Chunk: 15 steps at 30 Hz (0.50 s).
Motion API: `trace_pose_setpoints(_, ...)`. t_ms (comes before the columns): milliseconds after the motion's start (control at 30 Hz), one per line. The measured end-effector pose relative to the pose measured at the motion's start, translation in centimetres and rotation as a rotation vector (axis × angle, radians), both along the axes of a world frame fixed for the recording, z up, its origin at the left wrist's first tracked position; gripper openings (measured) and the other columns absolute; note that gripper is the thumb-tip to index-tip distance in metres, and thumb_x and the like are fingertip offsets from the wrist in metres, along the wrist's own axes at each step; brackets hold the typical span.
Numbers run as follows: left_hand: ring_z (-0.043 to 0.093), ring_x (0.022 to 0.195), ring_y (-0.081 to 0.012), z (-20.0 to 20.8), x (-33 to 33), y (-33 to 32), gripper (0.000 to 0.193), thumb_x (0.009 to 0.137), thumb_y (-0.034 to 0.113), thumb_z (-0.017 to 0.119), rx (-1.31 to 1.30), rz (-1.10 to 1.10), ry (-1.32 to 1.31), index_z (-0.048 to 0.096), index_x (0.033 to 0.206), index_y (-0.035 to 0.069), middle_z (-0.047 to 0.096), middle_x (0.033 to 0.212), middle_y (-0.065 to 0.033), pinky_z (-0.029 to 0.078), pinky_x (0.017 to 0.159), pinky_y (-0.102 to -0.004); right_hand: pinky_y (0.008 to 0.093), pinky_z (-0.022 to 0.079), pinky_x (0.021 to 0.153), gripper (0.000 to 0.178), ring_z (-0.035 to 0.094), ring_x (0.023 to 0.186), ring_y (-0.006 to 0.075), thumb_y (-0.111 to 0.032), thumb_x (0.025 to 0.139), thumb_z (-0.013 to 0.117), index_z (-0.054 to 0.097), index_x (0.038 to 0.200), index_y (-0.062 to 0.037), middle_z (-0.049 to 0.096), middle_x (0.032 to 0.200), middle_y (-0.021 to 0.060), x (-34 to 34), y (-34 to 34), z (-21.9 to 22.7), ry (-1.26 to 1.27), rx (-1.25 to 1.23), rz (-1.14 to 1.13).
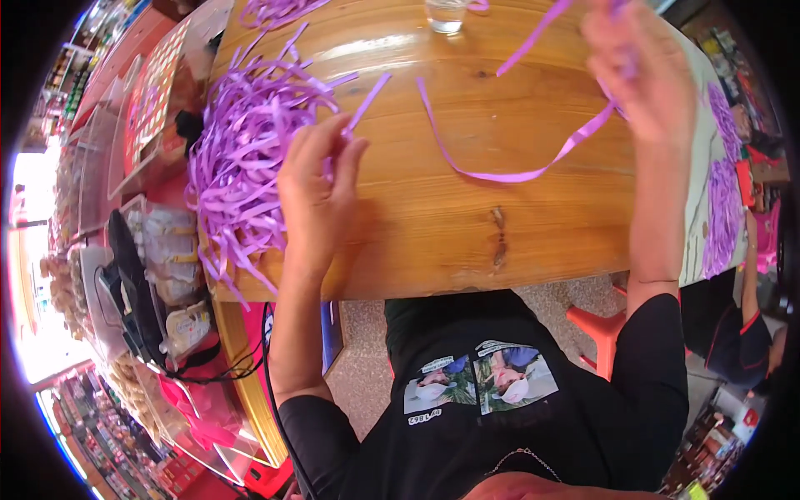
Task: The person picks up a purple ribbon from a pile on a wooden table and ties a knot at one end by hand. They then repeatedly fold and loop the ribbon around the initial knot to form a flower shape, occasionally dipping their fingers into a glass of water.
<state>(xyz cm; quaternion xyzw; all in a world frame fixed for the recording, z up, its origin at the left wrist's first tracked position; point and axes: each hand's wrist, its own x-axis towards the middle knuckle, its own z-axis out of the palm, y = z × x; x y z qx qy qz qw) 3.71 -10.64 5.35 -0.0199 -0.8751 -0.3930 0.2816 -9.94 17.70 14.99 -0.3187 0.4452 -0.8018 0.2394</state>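
Observation:
A big tangled heap of purple ribbon strips (250, 142) lies at the left of the wooden table. At its right edge is my left hand (317, 183), thumb and forefinger bent around a short purple ribbon (369, 102) that sticks out beyond the fingertips. Up at the table's far right, my right hand (646, 79) is closed on purple ribbon and slightly blurred. From it one long ribbon (517, 177) loops down and left over the tabletop. Another ribbon end (533, 40) trails from the top near the same hand.
The wooden table (417, 250) has a clear glass (447, 15) at its far edge, with more purple ribbon (279, 10) at far left. Beyond the right edge hang purple strips (723, 200), near another person (733, 325). An orange stool (602, 329) stands below; bagged goods (167, 250) sit left.

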Motion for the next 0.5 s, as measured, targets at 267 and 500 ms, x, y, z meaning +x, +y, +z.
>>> trace_pose_setpoints(267,0.055,0.096,-0.0134,2.1,-2.7,7.3,0.027,0.089,-0.001,0.052,0.214,-0.301,0.186,0.053,0.116,-0.002,0.057,0.104,-0.0057,0.041,0.088,-0.0259,0.0217,0.047,0.074,0.025,0.058,0.087,0.0121,0.002,0.085,0.056,0.061,0.109,0.0000,0.062,0.100,0.0068,4.5,-2.8,-5.3,0.689,0.520,-0.305)
trace_pose_setpoints(500,0.052,0.075,-0.0056,1.5,-3.3,9.5,0.017,0.088,0.003,0.058,0.758,-0.441,-0.166,0.058,0.104,-0.002,0.055,0.088,-0.0018,0.043,0.063,-0.0190,0.0221,0.048,0.074,0.027,0.059,0.087,0.0111,0.004,0.083,0.059,0.061,0.109,0.0001,0.062,0.098,0.0066,5.0,-1.9,-6.3,0.524,0.457,-0.397)
